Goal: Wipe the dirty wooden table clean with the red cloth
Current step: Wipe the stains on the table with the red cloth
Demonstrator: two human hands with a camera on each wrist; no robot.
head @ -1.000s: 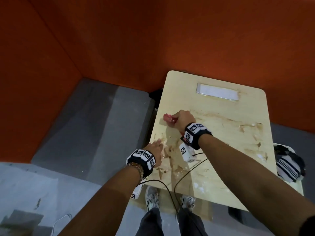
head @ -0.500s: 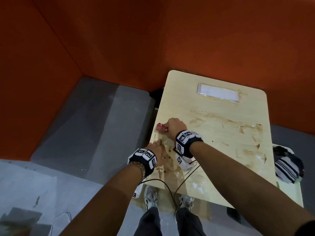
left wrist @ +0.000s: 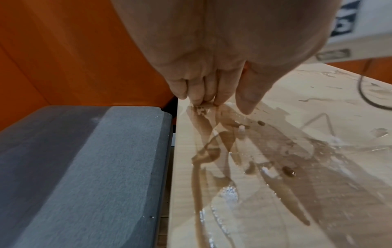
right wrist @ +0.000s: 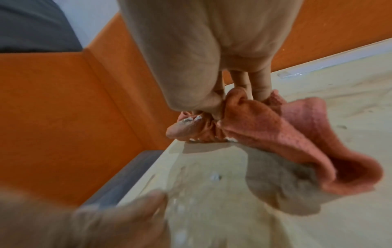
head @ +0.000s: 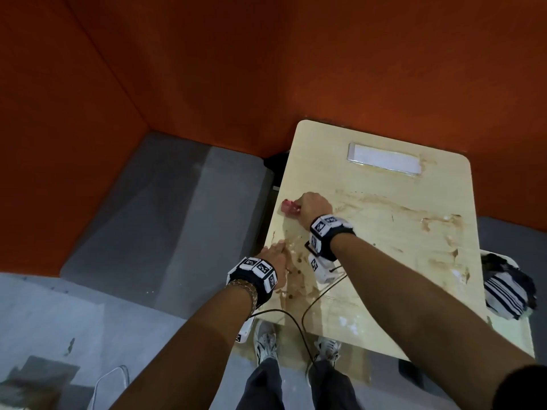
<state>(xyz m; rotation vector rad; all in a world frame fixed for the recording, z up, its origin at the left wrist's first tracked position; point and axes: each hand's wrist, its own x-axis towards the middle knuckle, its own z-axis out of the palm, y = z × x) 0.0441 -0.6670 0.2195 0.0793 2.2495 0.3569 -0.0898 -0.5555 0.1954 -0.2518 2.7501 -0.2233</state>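
Note:
The pale wooden table (head: 393, 250) is smeared with brown and white streaks, thickest near its left front (left wrist: 244, 159). My right hand (head: 312, 206) grips the bunched red cloth (head: 288, 207) and presses it on the tabletop near the left edge. In the right wrist view the fingers (right wrist: 214, 107) are curled round the cloth (right wrist: 286, 134), and a loose flap trails toward the camera. My left hand (head: 274, 255) rests on the table's left edge, nearer to me. Its straight fingers (left wrist: 203, 90) touch the wet surface and hold nothing.
A grey padded bench (head: 165, 220) runs along the table's left side under orange walls (head: 266, 69). A white rectangular plate (head: 384, 159) lies at the far end. A striped dark cloth (head: 506, 288) sits off the right edge. Black cables (head: 299, 318) hang at the near edge.
My right hand drew the cloth toward me and left along the table edge, then pushed it back away to about where it began. The left hand stayed put.

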